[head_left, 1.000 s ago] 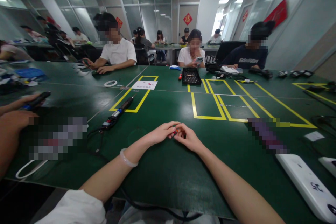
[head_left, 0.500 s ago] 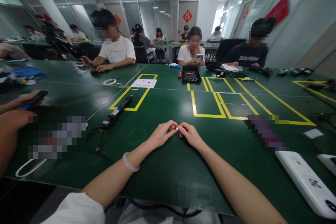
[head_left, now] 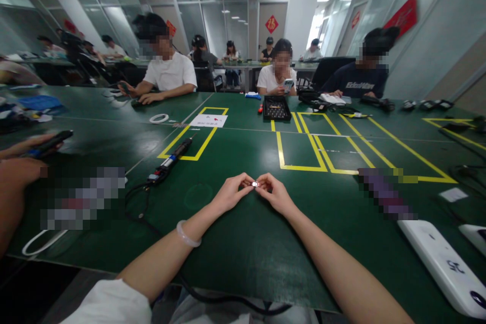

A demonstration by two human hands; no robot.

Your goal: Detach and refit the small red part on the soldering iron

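Between my fingertips is a small shiny white piece [head_left: 255,184], too small to identify. My left hand [head_left: 231,193] pinches it from the left, thumb and forefinger closed. From the other side my right hand [head_left: 276,193] grips it in the same way, so the two hands nearly meet over the green table [head_left: 246,248]. A pale bracelet [head_left: 187,234] circles my left wrist. Left of my hands lies an electric screwdriver [head_left: 170,162] with a cable, its tip pointing away from me.
Farther back sit a black tray [head_left: 277,108] of small parts and a paper sheet [head_left: 208,120]. Yellow tape [head_left: 304,167] marks rectangles on the table. A white power bank-like device [head_left: 440,263] lies at right. A co-worker's hands [head_left: 26,162] hold a dark tool at left.
My fingertips have spread slightly apart and the right fingers have shifted, so more of the small white piece shows between them.
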